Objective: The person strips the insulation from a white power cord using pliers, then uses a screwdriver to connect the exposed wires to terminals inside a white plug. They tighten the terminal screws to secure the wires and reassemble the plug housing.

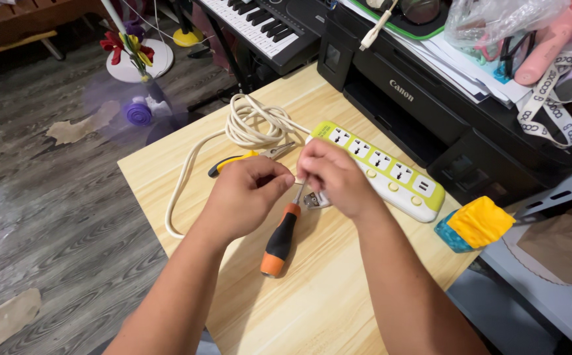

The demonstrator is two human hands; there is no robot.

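My left hand and my right hand meet fingertip to fingertip over the middle of a light wooden table. Both pinch something very small that I cannot make out. Just under them lies a screwdriver with a black and orange handle, and a small white plug part sits beside its shaft. A white and lime-green power strip lies to the right of my hands. Its cream cable is coiled behind them. Yellow-handled pliers rest by the coil.
A black printer stands at the table's far right with papers and bags on top. A keyboard instrument is behind it. A yellow and teal block sits at the right edge. Grey plank floor lies left.
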